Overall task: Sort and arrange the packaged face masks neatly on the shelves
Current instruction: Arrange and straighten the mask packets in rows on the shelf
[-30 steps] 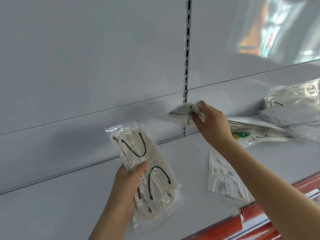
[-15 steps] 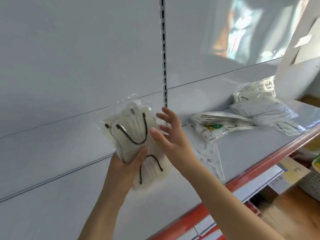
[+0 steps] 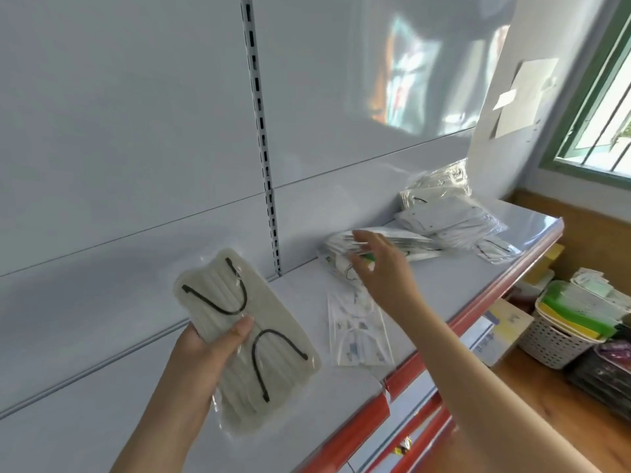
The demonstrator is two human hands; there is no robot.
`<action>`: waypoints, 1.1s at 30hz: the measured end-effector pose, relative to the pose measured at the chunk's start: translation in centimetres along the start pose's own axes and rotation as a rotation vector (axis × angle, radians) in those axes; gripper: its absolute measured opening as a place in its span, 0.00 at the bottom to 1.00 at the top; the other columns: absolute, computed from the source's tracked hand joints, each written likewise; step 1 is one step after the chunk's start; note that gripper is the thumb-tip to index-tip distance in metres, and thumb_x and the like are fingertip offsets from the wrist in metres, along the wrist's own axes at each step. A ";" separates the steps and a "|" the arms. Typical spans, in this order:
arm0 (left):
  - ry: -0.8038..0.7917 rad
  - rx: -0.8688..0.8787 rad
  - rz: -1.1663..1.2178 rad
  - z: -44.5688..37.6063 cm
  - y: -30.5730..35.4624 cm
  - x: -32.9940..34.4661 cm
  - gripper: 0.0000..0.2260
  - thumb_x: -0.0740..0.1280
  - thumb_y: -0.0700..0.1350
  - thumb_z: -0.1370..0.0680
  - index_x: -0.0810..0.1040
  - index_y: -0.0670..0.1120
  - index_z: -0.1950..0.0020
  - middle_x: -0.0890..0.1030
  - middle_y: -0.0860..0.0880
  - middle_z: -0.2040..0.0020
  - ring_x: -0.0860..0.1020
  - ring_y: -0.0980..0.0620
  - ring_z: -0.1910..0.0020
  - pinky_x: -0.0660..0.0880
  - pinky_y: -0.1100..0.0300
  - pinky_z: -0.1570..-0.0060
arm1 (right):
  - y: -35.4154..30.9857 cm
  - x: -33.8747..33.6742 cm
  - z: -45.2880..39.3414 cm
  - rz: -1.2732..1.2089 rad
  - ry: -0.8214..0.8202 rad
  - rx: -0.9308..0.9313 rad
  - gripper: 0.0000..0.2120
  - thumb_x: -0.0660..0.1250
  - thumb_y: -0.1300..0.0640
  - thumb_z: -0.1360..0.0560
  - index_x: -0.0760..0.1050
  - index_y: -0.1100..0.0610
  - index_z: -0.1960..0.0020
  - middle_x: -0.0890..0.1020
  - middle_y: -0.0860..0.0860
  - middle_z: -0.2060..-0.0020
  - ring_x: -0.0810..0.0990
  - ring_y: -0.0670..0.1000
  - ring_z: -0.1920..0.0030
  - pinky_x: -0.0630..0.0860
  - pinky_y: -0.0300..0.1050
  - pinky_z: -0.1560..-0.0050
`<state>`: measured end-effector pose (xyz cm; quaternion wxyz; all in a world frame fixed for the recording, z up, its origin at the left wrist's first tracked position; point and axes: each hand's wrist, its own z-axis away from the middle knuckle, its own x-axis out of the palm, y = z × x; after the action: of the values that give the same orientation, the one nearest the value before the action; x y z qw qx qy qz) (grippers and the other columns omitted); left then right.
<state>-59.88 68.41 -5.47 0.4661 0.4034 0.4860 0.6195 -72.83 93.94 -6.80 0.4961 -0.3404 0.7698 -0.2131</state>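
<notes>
Left hand (image 3: 201,349) grips a clear plastic packet of cream-white face masks with black ear loops (image 3: 246,332), thumb pressed across its front face, fingers hidden behind. Packet is held tilted in the air above the white metal shelf with a red front edge (image 3: 461,285), near the slotted upright rail (image 3: 263,158).

Right hand (image 3: 379,264) holds nothing, fingers spread and straight, hovering over the flat stack of packaged masks (image 3: 409,244) at the back of the shelf; contact cannot be judged. A single printed-pattern mask packet (image 3: 358,329) lies flat below the right forearm. Further right, a loose pile of white mask packets (image 3: 450,216). White plastic basket (image 3: 556,339) stands below the shelf.
</notes>
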 end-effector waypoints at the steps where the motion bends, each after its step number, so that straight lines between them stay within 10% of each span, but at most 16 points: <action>1: -0.021 -0.021 -0.002 0.0 0.0 0.5 0.14 0.74 0.46 0.27 0.83 0.46 0.42 0.88 0.46 0.50 0.87 0.44 0.51 0.79 0.43 0.42 | 1.4 -0.6 -1.4 0.088 -0.002 0.028 0.20 0.67 0.56 0.21 0.73 0.55 0.30 0.78 0.51 0.35 0.78 0.54 0.37 0.73 0.47 0.40; 7: -0.016 -0.102 0.000 -1.3 0.3 4.8 0.10 0.73 0.42 0.24 0.83 0.44 0.43 0.88 0.45 0.51 0.87 0.45 0.51 0.78 0.43 0.39 | 7.2 -2.2 -8.7 0.400 -0.406 0.146 0.35 0.70 0.41 0.26 0.65 0.52 0.24 0.71 0.52 0.28 0.69 0.56 0.29 0.66 0.52 0.29; 11: 0.008 -0.128 -0.009 -2.8 0.5 7.0 0.11 0.73 0.43 0.25 0.83 0.45 0.42 0.88 0.45 0.50 0.87 0.45 0.50 0.77 0.42 0.38 | 7.9 -3.0 -9.3 0.374 -0.387 0.143 0.19 0.73 0.37 0.31 0.80 0.44 0.44 0.84 0.44 0.49 0.81 0.48 0.51 0.73 0.42 0.56; 16: 0.029 -0.161 -0.002 -4.1 0.5 8.7 0.12 0.74 0.44 0.25 0.83 0.44 0.43 0.88 0.44 0.51 0.87 0.43 0.51 0.78 0.41 0.40 | 7.0 -5.3 -9.3 0.194 -0.290 0.126 0.23 0.73 0.42 0.27 0.67 0.53 0.71 0.69 0.49 0.75 0.68 0.49 0.73 0.63 0.44 0.68; 20: 0.055 -0.164 0.011 -4.6 0.6 9.1 0.12 0.73 0.42 0.25 0.83 0.43 0.42 0.88 0.43 0.50 0.86 0.42 0.50 0.78 0.41 0.39 | 6.0 -6.9 -9.4 -0.285 -0.153 0.274 0.10 0.76 0.52 0.28 0.79 0.56 0.61 0.83 0.52 0.67 0.81 0.51 0.66 0.78 0.45 0.62; 27: 0.083 -0.151 0.008 -4.6 1.4 9.3 0.11 0.73 0.42 0.24 0.83 0.42 0.43 0.88 0.42 0.52 0.87 0.43 0.53 0.79 0.43 0.41 | 4.7 -6.9 -7.7 -1.056 -0.443 0.459 0.11 0.64 0.68 0.23 0.77 0.67 0.41 0.84 0.62 0.50 0.84 0.58 0.52 0.82 0.51 0.48; 33: 0.040 -0.143 0.093 -3.9 2.1 9.5 0.15 0.65 0.55 0.19 0.82 0.49 0.38 0.88 0.49 0.47 0.86 0.50 0.48 0.78 0.50 0.42 | 0.1 -3.4 -3.6 -1.080 -0.510 0.507 0.12 0.60 0.65 0.21 0.81 0.62 0.45 0.85 0.60 0.52 0.84 0.57 0.54 0.82 0.49 0.53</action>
<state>-66.28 76.57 -3.76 0.4548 0.3788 0.4306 0.6814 -75.19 96.48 -3.24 0.5512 -0.5921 0.2739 -0.5201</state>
